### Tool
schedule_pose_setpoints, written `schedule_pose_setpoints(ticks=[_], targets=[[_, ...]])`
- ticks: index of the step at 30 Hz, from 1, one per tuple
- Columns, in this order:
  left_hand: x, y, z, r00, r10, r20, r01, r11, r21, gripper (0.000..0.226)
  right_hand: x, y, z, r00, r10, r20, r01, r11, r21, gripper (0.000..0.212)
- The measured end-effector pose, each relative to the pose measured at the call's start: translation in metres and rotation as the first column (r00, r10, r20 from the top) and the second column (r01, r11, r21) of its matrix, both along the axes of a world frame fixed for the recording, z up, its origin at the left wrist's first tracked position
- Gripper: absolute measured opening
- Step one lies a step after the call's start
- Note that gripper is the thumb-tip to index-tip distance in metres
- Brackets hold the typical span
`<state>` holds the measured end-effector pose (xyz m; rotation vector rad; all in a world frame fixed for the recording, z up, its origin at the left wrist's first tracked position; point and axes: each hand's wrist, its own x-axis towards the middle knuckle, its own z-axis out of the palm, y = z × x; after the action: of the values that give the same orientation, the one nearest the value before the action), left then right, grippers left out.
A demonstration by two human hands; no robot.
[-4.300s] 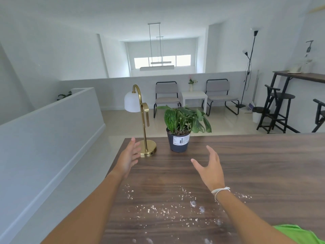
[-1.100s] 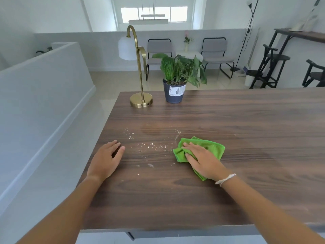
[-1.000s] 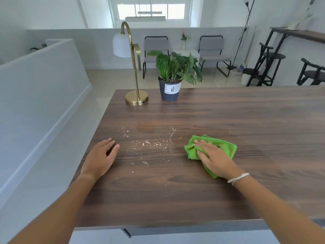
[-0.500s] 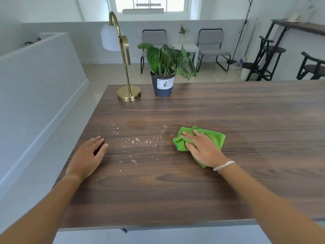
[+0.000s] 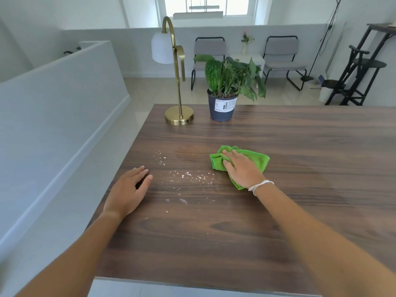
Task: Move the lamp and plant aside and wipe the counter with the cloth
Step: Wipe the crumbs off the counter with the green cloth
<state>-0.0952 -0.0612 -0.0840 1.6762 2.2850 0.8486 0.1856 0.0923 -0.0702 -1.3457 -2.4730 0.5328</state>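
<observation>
Green, soft and crumpled, the cloth point(image 5: 252, 159) lies flat on the dark wood-grain bench point(image 5: 310, 146) under your right hand point(image 5: 241, 170), whose fingers are spread and press down on it rather than closing around it. Your left hand point(image 5: 128, 191) rests palm-down and open on the bare wood. Between the two hands lie scattered white crumbs point(image 5: 188, 175). At the far edge, the brass lamp point(image 5: 179, 118) with its round base stands just beside the leafy plant point(image 5: 225, 82) in a dark pot.
</observation>
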Motion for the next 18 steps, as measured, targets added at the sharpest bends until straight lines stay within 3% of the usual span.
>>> schedule_pose_setpoints(ticks=[4,7,11,15,18], targets=[[-0.001,-0.001,0.0,1.0,0.0,0.0,0.0,1.0,-0.002,0.045,-0.022,-0.049,-0.008,0.961,0.277,-0.014,-0.277,0.961,0.026,0.041],[-0.001,-0.003,-0.001,1.0,0.0,0.008,0.0,1.0,0.001,0.045,0.009,-0.059,-0.012,0.942,0.334,-0.035,-0.334,0.942,0.014,0.04],[-0.002,-0.005,-0.003,1.0,0.009,0.017,-0.009,1.0,0.008,0.045,0.033,-0.026,-0.011,0.98,0.201,-0.015,-0.201,0.98,0.001,0.041],[-0.004,-0.002,-0.005,1.0,0.022,0.022,-0.023,0.999,0.033,0.043,0.007,0.021,-0.01,0.997,0.017,0.081,-0.02,0.999,0.029,0.044],[-0.005,0.001,-0.005,1.0,0.016,0.023,-0.016,0.999,0.038,0.043,-0.032,0.033,-0.011,0.99,0.015,0.14,-0.022,0.999,0.046,0.048]])
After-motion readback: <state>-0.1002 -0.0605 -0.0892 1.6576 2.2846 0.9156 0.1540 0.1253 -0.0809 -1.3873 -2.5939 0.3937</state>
